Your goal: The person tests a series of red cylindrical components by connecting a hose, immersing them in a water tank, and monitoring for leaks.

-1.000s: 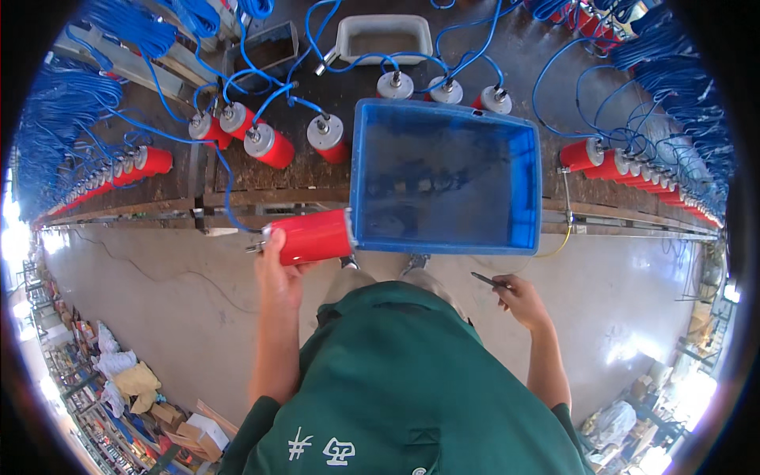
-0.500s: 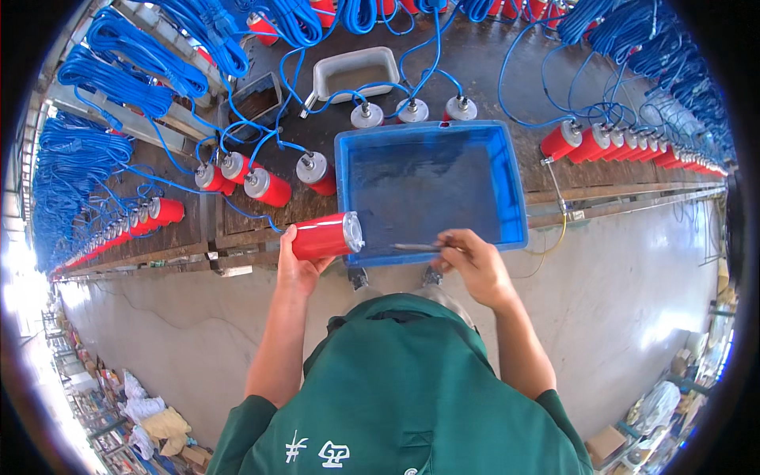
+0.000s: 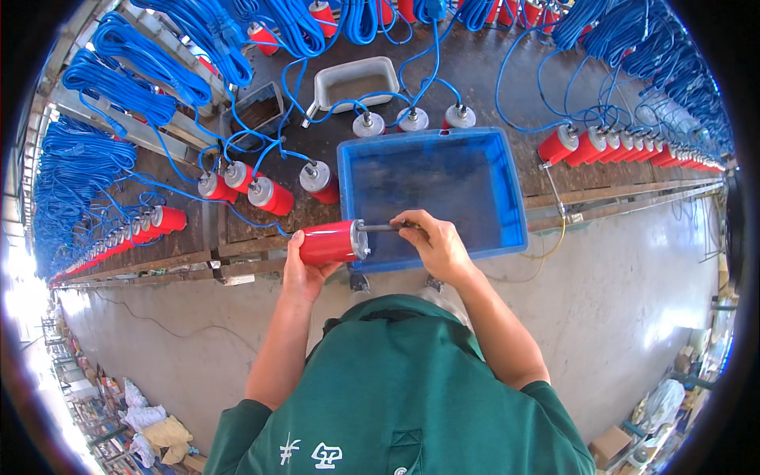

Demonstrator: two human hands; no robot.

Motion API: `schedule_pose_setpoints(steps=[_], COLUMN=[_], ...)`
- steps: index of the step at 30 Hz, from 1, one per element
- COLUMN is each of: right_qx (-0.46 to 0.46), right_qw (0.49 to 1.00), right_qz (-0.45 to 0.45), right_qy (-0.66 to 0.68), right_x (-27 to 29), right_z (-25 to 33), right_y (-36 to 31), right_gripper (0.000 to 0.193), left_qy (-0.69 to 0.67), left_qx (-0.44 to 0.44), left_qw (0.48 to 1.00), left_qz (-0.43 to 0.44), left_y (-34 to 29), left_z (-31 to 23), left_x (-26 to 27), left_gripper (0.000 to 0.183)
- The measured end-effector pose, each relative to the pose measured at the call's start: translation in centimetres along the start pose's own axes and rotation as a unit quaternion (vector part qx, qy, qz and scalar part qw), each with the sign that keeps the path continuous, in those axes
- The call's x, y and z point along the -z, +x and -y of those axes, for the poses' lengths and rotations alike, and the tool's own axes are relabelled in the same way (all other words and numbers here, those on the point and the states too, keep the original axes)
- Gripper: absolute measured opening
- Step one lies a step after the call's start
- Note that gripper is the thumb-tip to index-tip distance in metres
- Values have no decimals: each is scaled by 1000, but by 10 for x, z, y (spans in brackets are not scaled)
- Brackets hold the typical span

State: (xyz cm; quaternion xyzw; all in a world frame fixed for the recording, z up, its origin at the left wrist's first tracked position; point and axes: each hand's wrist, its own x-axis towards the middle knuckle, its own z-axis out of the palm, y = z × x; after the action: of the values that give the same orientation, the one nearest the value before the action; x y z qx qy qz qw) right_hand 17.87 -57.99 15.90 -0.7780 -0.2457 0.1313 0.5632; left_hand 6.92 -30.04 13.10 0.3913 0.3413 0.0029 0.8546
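Note:
My left hand (image 3: 304, 273) is wrapped round a red cylinder (image 3: 328, 242), which lies nearly level with its silver metal end cap facing right. In my right hand (image 3: 440, 247) is a slim tool with a metal shaft (image 3: 378, 227), like a screwdriver; the fingers cover most of its handle. The tool's tip meets the upper part of the end cap. Both hands are over the near side of a blue plastic tub (image 3: 518, 190) that has a dark, wet-looking inside. A blue cable (image 3: 237, 204) runs across the bench toward the cylinder; whether it joins it is hidden.
More red cylinders (image 3: 270, 195) with blue cables stand left of the tub, with others (image 3: 459, 116) behind it and a long row (image 3: 590, 146) on the right. A pale, shallow tray (image 3: 356, 82) sits at the back. Coiled blue cables (image 3: 99, 162) pile up on both sides.
My right hand has moved left and slightly up, bringing the tool's tip from apart to the cylinder's end cap. My left hand still holds the cylinder, now slightly lower in the picture.

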Motion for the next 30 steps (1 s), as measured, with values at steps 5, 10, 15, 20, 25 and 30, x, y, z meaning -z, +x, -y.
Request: schedule_pose_setpoints(steps=[5,10,15,20,25,30], right_qx=[-12,-218,-234,-250,-307,-269], right_qw=[999,957,919,951,910,868], right_qz=[10,95,131,77,9,34], right_qy=[45,167,289,167,277,417], right_x=[10,22,27,18,3,4], right_z=[7,6,3,-14,-14,-6], right_y=[6,15,6,13,10,7], right_gripper=[27,32,40,49,42,40], left_qy=[15,24,22,37,0,22], left_qx=[-15,-25,-49,-31,-57,-63], left_qw=[1000,999,998,999,998,998], left_qz=[6,8,-16,-9,-8,-4], left_y=[4,9,3,11,9,6], left_z=[2,4,1,11,15,12], left_x=[1,3,-1,2,3,3], left_gripper=[65,60,59,58,53,56])
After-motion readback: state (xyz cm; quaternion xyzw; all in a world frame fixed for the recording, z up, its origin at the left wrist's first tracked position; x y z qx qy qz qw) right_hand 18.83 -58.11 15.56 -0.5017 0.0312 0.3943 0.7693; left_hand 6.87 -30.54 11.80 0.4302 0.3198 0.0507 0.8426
